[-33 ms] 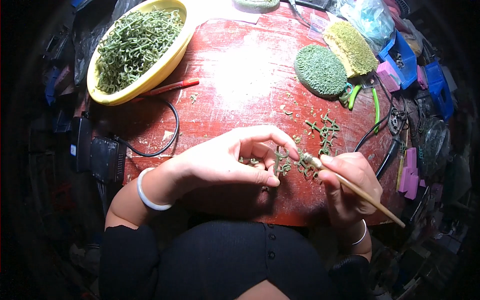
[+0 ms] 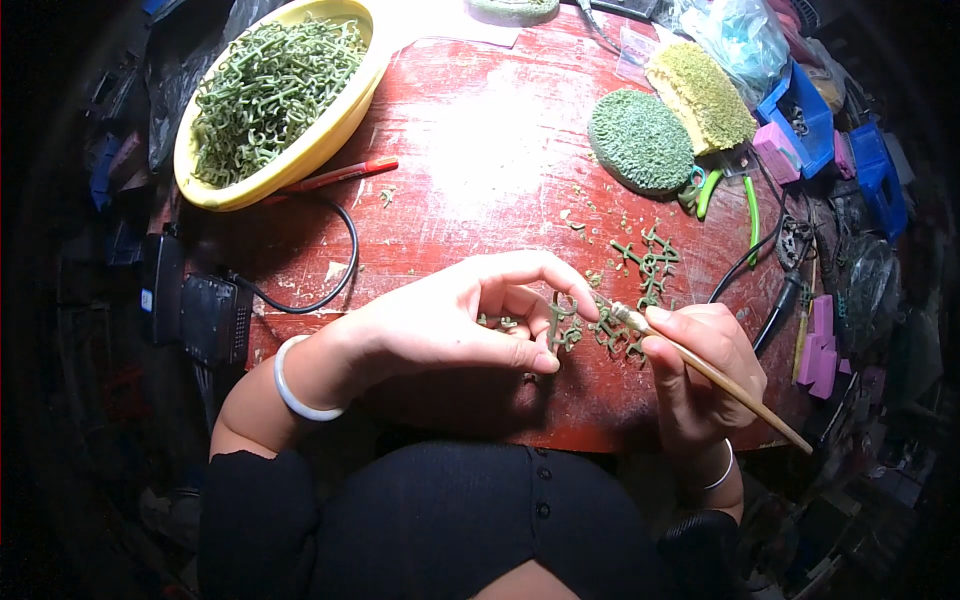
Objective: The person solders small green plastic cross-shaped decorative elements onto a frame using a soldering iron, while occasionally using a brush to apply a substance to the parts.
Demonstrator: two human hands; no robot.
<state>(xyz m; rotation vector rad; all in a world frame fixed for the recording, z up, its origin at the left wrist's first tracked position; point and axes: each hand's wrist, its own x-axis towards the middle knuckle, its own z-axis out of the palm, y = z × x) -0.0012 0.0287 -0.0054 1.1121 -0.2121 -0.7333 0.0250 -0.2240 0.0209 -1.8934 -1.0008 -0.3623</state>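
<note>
My left hand (image 2: 470,315) is curled above the near part of the red table. Its thumb and a finger close on a small green branched piece (image 2: 556,322), partly hidden by the fingers; the index finger arches over it. In my right hand (image 2: 708,365) is a slim wooden-handled tool (image 2: 730,388), pinched between thumb and index finger. Its pale wrapped end (image 2: 630,318) points left toward the green piece, with a small gap between them. More small green branched pieces (image 2: 655,265) lie on the table just beyond the tool.
A yellow basin (image 2: 375,75) full of green curled pieces stands far left, beside a red pen (image 2: 345,174). Far right are a round green textured pad (image 2: 640,142), a yellow-green block (image 2: 705,95), green-handled pliers (image 2: 708,193) and blue bins (image 2: 800,120). A black cable (image 2: 350,265) loops at left.
My right hand and the tool have shifted very slightly to the right. My left hand stays in place.
</note>
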